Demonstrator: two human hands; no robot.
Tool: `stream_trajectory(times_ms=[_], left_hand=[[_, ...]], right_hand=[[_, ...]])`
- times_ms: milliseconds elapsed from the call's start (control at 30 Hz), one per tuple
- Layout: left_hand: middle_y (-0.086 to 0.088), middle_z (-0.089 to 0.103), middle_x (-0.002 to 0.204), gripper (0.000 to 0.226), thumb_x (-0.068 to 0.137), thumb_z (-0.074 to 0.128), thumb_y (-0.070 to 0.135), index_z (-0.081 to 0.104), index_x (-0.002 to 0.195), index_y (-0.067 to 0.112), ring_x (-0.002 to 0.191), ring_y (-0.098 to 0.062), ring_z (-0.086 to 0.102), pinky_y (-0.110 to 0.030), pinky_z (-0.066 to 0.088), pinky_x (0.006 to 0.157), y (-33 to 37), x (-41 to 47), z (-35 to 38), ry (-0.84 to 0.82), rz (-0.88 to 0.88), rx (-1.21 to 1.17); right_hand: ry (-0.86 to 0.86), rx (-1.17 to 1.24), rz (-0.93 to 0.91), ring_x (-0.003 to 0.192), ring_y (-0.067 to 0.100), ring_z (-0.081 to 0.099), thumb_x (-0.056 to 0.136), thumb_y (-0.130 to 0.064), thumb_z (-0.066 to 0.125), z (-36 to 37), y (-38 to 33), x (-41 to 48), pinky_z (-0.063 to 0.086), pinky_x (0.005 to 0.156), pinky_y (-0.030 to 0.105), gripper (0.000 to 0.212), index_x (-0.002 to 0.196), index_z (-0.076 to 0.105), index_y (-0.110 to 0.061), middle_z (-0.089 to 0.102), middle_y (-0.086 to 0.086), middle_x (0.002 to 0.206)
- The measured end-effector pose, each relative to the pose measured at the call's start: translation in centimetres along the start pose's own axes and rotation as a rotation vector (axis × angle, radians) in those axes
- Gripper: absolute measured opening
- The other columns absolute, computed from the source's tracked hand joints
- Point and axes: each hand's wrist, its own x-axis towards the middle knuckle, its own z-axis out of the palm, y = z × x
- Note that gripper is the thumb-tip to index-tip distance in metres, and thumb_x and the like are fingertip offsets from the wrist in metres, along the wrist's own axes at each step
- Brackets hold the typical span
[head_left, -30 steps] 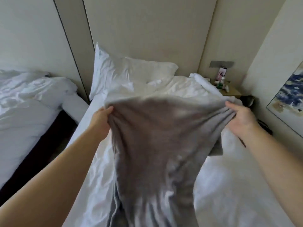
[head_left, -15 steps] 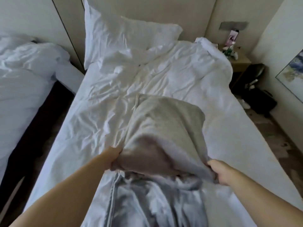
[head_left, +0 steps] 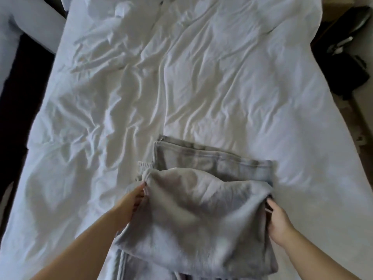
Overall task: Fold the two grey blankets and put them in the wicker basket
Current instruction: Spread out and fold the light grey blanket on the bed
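A grey blanket (head_left: 197,209) lies doubled over on the near half of the white bed (head_left: 181,87), its top layer puffed up over a flat lower layer whose hemmed edge shows beyond it. My left hand (head_left: 133,201) pinches the upper layer's left corner. My right hand (head_left: 277,221) grips the right corner, fingers tucked under the fold. More grey fabric trails off the bottom edge of the view. No wicker basket is in sight.
The bed's wrinkled white sheet stretches away ahead. A dark gap (head_left: 18,93) separates it from a second white bed (head_left: 26,21) at the upper left. Dark bags and cables (head_left: 347,65) lie on the floor at the upper right.
The blanket, held up at chest height a second ago, has been swung down and laid over itself on the bed. Both hands dropped with it and the view tilted downward.
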Motion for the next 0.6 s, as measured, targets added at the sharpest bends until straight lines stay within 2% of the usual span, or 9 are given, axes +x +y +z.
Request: stream_trajectory(times_ms=[100, 200, 267, 333, 400, 433, 500, 533, 600], left_hand=[[-0.018, 0.073, 0.091, 0.053, 0.077, 0.067, 0.056, 0.07, 0.097, 0.007, 0.082, -0.03, 0.071, -0.034, 0.057, 0.07, 4.2, 0.9, 1.5, -0.15, -0.069, 0.021], [-0.01, 0.075, 0.079, 0.029, 0.079, 0.073, 0.027, 0.068, 0.097, 0.005, 0.071, -0.02, 0.073, -0.027, 0.056, 0.059, 9.6, 1.0, 2.8, -0.12, 0.036, 0.344], [-0.011, 0.073, 0.078, 0.014, 0.083, 0.067, 0.018, 0.066, 0.092, 0.007, 0.07, -0.021, 0.07, -0.027, 0.055, 0.06, 15.0, 1.0, 3.8, 0.005, 0.243, 0.34], [-0.008, 0.069, 0.071, 0.006, 0.087, 0.063, 0.017, 0.065, 0.087, 0.011, 0.063, -0.019, 0.066, -0.026, 0.052, 0.055, 22.0, 0.6, 4.4, 0.091, 0.468, 0.127], [-0.003, 0.062, 0.059, 0.013, 0.091, 0.06, 0.02, 0.062, 0.079, 0.016, 0.052, -0.019, 0.057, -0.023, 0.044, 0.047, 30.4, -0.3, 4.9, 0.169, 0.677, -0.061], [-0.001, 0.061, 0.06, 0.015, 0.092, 0.059, 0.023, 0.061, 0.078, 0.017, 0.054, -0.019, 0.055, -0.023, 0.043, 0.048, 34.6, -0.9, 5.1, 0.227, 0.781, -0.113], [-0.004, 0.066, 0.081, 0.018, 0.093, 0.057, 0.032, 0.063, 0.091, 0.016, 0.076, -0.023, 0.059, -0.029, 0.048, 0.064, 42.5, -1.9, 5.3, 0.369, 0.969, -0.127], [-0.009, 0.067, 0.096, 0.031, 0.093, 0.054, 0.039, 0.064, 0.103, 0.012, 0.089, -0.025, 0.061, -0.031, 0.049, 0.077, 45.8, -2.1, 5.4, 0.432, 1.019, -0.067], [-0.016, 0.062, 0.12, 0.061, 0.092, 0.046, 0.056, 0.059, 0.122, 0.005, 0.111, -0.031, 0.057, -0.033, 0.042, 0.095, 49.9, -1.2, 5.5, 0.528, 0.987, 0.187]], right_hand=[[-0.109, 0.001, 0.028, 0.081, 0.028, 0.067, 0.089, -0.043, 0.059, 3.1, -4.1, 0.1, 0.052, 0.073, 0.036, 0.035, 0.092, 0.07, -0.01, 0.075, 0.012, 0.078], [-0.205, -0.218, 0.029, 0.062, 0.025, 0.067, 0.09, -0.017, 0.055, 6.5, -10.1, -1.1, 0.05, 0.068, 0.031, 0.018, 0.087, 0.064, -0.003, 0.07, 0.015, 0.064], [-0.23, -0.231, -0.142, 0.055, 0.021, 0.068, 0.088, -0.01, 0.051, 8.8, -16.3, -2.1, 0.05, 0.065, 0.031, 0.015, 0.086, 0.064, -0.003, 0.07, 0.011, 0.062], [-0.272, -0.049, -0.395, 0.067, 0.019, 0.071, 0.087, -0.01, 0.053, 11.3, -24.2, -3.9, 0.055, 0.063, 0.029, 0.018, 0.09, 0.07, -0.006, 0.074, 0.007, 0.071], [-0.343, 0.188, -0.644, 0.08, 0.018, 0.073, 0.089, -0.014, 0.055, 13.7, -32.9, -6.5, 0.059, 0.061, 0.028, 0.025, 0.081, 0.078, -0.016, 0.076, 0.002, 0.082], [-0.359, 0.264, -0.74, 0.082, 0.016, 0.073, 0.089, -0.017, 0.056, 15.0, -36.9, -7.5, 0.059, 0.062, 0.029, 0.026, 0.079, 0.079, -0.021, 0.076, -0.001, 0.087], [-0.338, 0.344, -0.864, 0.085, 0.014, 0.073, 0.089, -0.022, 0.059, 17.4, -44.0, -8.6, 0.059, 0.063, 0.027, 0.017, 0.09, 0.076, -0.02, 0.076, -0.002, 0.091], [-0.319, 0.358, -0.896, 0.086, 0.014, 0.073, 0.089, -0.026, 0.061, 18.5, -46.8, -8.7, 0.057, 0.064, 0.026, 0.015, 0.098, 0.071, -0.02, 0.076, -0.002, 0.091], [-0.274, 0.269, -0.902, 0.095, 0.014, 0.068, 0.087, -0.045, 0.061, 20.5, -50.6, -7.7, 0.05, 0.076, 0.03, 0.032, 0.111, 0.063, -0.024, 0.073, -0.006, 0.101]])
